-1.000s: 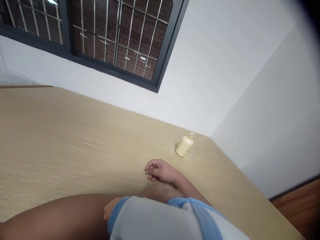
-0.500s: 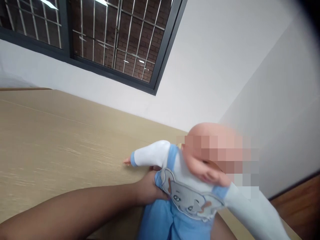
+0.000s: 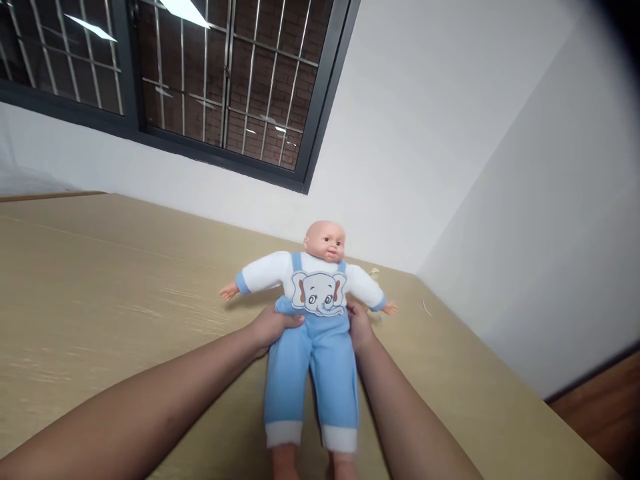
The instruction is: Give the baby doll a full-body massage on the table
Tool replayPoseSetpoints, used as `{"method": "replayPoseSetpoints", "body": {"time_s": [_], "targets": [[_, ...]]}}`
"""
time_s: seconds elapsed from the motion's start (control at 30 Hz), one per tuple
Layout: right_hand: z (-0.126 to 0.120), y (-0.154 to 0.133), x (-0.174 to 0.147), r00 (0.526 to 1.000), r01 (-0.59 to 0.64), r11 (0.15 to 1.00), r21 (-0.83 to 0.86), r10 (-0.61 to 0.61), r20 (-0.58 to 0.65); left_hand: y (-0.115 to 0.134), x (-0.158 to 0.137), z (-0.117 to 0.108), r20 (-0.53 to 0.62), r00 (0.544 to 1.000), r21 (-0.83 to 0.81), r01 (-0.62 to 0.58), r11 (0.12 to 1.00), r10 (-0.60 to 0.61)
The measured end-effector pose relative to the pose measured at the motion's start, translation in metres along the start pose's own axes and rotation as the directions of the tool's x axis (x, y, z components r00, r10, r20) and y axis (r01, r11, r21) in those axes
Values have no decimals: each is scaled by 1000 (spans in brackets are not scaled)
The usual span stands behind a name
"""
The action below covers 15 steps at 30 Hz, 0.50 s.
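A baby doll (image 3: 314, 347) in a white shirt and light blue overalls faces me, arms spread to both sides. An elephant patch (image 3: 320, 293) covers its chest. My left hand (image 3: 275, 327) grips the doll's waist on the left, thumb across the front of the blue cloth. On the opposite side, my right hand (image 3: 360, 325) is closed against the waist, its fingers partly hidden behind the body. The doll's legs point toward me, and its feet are cut off by the lower edge of the view.
Beneath the doll is a wide tan tabletop (image 3: 125, 300), set against a white wall (image 3: 410, 133). A dark-framed window (image 3: 220, 87) with metal bars is at the upper left. Small scraps (image 3: 375, 273) lie near the doll's arm, and a thin strand (image 3: 426, 307) farther right.
The doll has moved away from me and to the left, from close and tilted to nearly straight over the tabletop. My right hand, hidden before, now shows at its waist.
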State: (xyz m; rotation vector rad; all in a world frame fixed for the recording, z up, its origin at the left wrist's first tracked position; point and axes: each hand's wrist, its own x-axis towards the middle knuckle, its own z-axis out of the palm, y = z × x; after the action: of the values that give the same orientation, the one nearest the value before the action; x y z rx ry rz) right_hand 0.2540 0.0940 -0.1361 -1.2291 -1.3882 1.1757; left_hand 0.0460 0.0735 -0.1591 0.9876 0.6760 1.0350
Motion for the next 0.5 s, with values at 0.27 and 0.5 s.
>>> {"method": "replayPoseSetpoints", "body": {"time_s": [0.27, 0.5], "targets": [[12, 37, -6, 994, 96, 993, 71, -100, 51, 10, 5, -25, 81, 996, 270, -67, 960, 47], [18, 29, -14, 991, 135, 989, -58, -135, 13, 20, 7, -31, -109, 965, 678, -104, 727, 240]]}}
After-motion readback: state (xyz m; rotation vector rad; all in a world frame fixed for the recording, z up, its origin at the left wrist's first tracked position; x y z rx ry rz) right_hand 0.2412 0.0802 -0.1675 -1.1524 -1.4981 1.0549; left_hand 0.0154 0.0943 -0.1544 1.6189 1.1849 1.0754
